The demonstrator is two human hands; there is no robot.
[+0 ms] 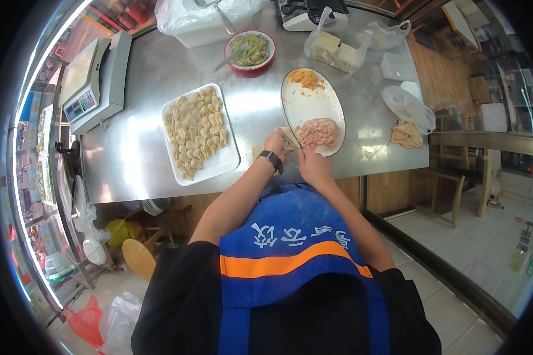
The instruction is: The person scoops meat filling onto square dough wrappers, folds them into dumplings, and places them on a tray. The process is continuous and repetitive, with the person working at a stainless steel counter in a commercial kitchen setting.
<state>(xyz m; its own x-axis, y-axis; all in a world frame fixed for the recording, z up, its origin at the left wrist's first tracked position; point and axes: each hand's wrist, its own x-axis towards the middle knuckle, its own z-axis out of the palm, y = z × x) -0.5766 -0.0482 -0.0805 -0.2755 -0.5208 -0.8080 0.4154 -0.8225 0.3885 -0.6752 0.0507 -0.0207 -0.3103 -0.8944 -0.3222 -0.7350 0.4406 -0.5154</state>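
Observation:
Near the table's front edge, my left hand (273, 144) pinches a pale wonton wrapper (290, 138). My right hand (314, 165) is closed just beside it, on a thin tool (300, 145) whose kind is too small to make out, its tip at the wrapper. Both hands are by the lower left rim of a white oval plate (305, 103). Pink minced meat (318, 132) lies at the plate's near end, and orange chopped filling (305, 78) at its far end. Pale square wrappers (257, 152) show partly behind my left wrist. To the left, folded wontons (195, 130) fill much of a white tray (219, 168).
A red-rimmed bowl (256, 68) of green filling with a utensil stands farther back. A weighing scale (95, 89) occupies the left end. Bagged pale blocks (336, 52), a clear container (398, 67) and a plastic bag (408, 106) sit on the right of the metal table (142, 154).

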